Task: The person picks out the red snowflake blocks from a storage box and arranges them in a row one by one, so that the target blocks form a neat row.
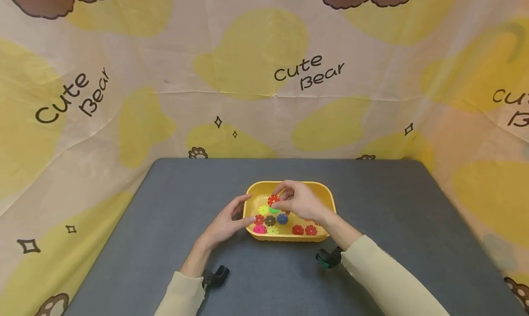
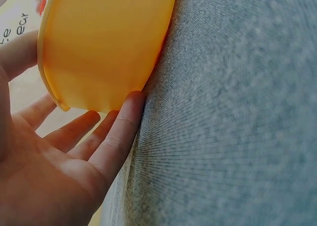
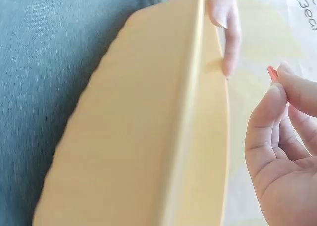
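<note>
My right hand [image 1: 301, 201] is over the yellow plastic basket [image 1: 289, 238], pinching a red snowflake disc [image 1: 273, 200] between thumb and fingertips. The right wrist view shows this red disc [image 3: 273, 74] edge-on, above the rim. At the basket's left end, my left hand [image 1: 225, 222] holds the wall, thumb over the rim and the other fingers [image 2: 116, 141] against the outside. Inside lie several loose snowflake discs: a blue one [image 1: 282, 219], a dark one [image 1: 270, 220], a pink one [image 1: 259, 229], yellow ones [image 1: 263, 210] and red ones [image 1: 298, 229]. My right hand hides part of the contents.
The basket stands on a grey-blue table [image 1: 186, 183]. Behind and beside the table hangs a cloth [image 1: 248, 54] with yellow patches and lettering. Dark wrist straps [image 1: 216, 276] sit at both sleeves.
</note>
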### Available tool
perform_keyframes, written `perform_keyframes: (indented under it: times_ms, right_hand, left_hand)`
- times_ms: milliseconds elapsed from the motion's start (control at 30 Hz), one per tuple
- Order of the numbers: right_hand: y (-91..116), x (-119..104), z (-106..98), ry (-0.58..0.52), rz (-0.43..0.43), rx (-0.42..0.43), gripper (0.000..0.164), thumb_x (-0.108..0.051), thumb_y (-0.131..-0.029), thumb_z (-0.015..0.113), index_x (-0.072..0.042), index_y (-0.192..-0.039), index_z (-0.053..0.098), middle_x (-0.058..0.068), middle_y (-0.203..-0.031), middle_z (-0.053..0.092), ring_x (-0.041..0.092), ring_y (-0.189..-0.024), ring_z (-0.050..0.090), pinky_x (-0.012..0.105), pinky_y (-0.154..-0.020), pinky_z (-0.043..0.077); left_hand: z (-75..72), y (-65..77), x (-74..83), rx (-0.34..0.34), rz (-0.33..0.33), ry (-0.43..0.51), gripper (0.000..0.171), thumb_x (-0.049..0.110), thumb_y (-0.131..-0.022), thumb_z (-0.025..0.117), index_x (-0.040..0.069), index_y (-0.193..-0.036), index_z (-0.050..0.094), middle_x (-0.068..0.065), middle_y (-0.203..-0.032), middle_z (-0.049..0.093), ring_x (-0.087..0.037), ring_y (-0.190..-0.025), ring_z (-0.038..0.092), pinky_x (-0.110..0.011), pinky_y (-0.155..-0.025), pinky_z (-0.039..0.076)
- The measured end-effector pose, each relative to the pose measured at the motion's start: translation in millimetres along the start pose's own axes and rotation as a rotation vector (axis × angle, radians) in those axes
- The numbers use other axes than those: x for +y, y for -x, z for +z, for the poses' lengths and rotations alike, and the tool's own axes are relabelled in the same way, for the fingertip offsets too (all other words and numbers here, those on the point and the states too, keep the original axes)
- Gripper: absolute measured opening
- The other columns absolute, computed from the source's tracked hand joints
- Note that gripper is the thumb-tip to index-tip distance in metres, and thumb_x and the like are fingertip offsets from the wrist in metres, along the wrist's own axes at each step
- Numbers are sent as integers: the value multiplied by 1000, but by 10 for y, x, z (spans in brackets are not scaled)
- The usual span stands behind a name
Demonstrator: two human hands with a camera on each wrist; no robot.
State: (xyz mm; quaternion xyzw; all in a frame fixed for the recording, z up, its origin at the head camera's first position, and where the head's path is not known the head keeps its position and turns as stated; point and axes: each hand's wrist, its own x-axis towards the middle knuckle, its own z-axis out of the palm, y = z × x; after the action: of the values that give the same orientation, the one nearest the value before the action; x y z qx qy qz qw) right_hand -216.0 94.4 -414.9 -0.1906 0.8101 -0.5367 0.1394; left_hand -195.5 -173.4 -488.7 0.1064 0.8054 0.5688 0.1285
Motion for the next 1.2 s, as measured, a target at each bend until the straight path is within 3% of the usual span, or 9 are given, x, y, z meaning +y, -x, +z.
perform_keyframes:
  times_ms: [167, 400, 533, 900, 1200]
  right_hand:
    - [122, -29, -165, -7, -17, 16, 31, -16, -88, 82, -6, -113, 67, 9, -85, 67, 36, -73, 66, 35, -61, 55]
    - [290, -21, -414, 7, -3, 74, 30, -15, -89, 81, -8, -115, 67, 11, -89, 66, 32, -78, 67, 47, -73, 59]
    - [378, 33, -584, 28, 7, 107, 33, -15, -90, 80, -5, -117, 65, 12, -89, 67, 32, -76, 67, 41, -71, 59]
    - [568, 418, -1092, 51, 63, 231, 36, -21, -91, 79, -3, -118, 64, 17, -96, 70, 40, -80, 66, 40, -72, 60]
    - [587, 824, -1309, 37, 176, 326, 43, -19, -92, 78, 4, -123, 58, 18, -105, 71, 35, -82, 67, 42, -76, 60]
  left_hand:
    - [16, 7, 11, 17, -13, -16, 67, 31, -92, 77, 28, -151, 45, -4, -163, 32, -38, -149, 31, -65, -110, 35]
    - [14, 30, 9, 29, -11, -17, 69, 32, -91, 78, 27, -151, 45, -4, -162, 33, -38, -148, 33, -63, -110, 36]
    - [12, 24, 9, 21, -1, -11, 70, 32, -91, 78, 27, -152, 45, -4, -162, 35, -35, -148, 35, -61, -112, 36]
    - [40, 1, 19, 13, -9, -15, 70, 29, -91, 77, 26, -152, 44, -4, -162, 34, -34, -148, 34, -61, -112, 35]
    - [26, 19, 39, 22, -24, -23, 70, 30, -92, 77, 26, -152, 43, -5, -163, 32, -36, -149, 32, -61, -112, 35]
